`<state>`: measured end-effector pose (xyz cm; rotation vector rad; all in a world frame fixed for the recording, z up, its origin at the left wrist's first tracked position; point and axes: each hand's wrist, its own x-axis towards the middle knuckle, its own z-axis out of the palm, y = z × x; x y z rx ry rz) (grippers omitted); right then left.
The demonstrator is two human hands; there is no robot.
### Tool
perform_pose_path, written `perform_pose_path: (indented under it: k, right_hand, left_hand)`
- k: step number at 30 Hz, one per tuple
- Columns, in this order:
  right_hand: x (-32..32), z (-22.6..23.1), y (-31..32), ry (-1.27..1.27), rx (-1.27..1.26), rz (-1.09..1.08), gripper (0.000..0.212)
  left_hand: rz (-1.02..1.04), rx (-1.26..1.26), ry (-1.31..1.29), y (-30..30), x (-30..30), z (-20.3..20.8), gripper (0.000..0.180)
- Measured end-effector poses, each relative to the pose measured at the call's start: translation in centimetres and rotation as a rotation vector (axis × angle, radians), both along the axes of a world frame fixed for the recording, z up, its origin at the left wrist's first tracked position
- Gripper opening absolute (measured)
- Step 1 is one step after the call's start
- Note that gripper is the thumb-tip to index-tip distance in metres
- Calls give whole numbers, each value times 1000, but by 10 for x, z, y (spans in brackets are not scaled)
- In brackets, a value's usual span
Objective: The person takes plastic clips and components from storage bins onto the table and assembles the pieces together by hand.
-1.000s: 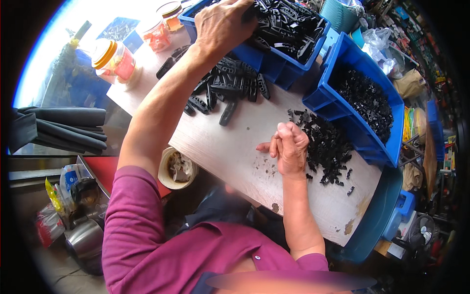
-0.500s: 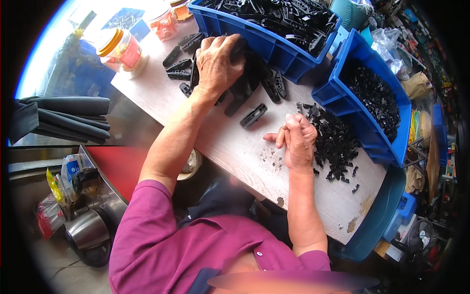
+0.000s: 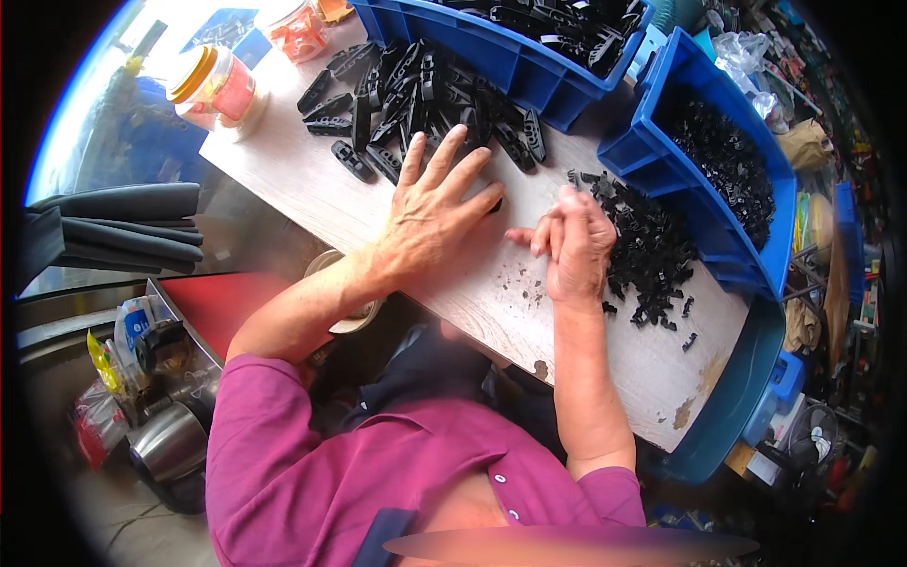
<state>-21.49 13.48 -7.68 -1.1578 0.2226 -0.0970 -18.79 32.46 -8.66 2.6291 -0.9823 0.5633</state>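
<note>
My left hand (image 3: 436, 206) is over the white table, palm down with fingers spread. It lies at the near side of a heap of long black plastic parts (image 3: 406, 94). A dark bit of one such part (image 3: 496, 205) peeks out by its thumb; the rest is hidden under the hand. My right hand (image 3: 574, 248) is held closed, thumb and fingers bent together, one finger poking out to the left. Whatever it holds, if anything, cannot be made out. Just right of it lies a spread pile of small black clips (image 3: 652, 250).
A blue bin (image 3: 529, 80) full of long black parts stands at the back. Another blue bin (image 3: 642, 156), holding small black pieces, is at the right. Jars with an orange lid (image 3: 192, 74) and red contents (image 3: 295, 36) stand at the table's far left. A kettle (image 3: 170, 442) is lower left.
My left hand has drawn back from the heap toward me and opened out, uncovering the long parts. It now covers most of the single part lying nearer me. The right hand stays closed in place.
</note>
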Motion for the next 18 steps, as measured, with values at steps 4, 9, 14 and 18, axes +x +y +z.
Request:
perform_pose_path:
  k: [4, 9, 14, 18]
  right_hand:
    - [-1, -2, -2, -89, 82, 31, 29]
    - [0, 0, 1, -19, 21, -66, 27]
    - [-4, 0, -10, 13, -69, 165, 30]
    - [-4, 5, 2, -13, 129, -125, 31]
  left_hand:
    - [19, -53, -44, 3, 18, 8, 37]
    - [-24, -305, -186, -15, 42, 51, 45]
    - [8, -350, -319, -56, 100, 87, 56]
    - [48, -240, -476, -89, 143, 112, 62]
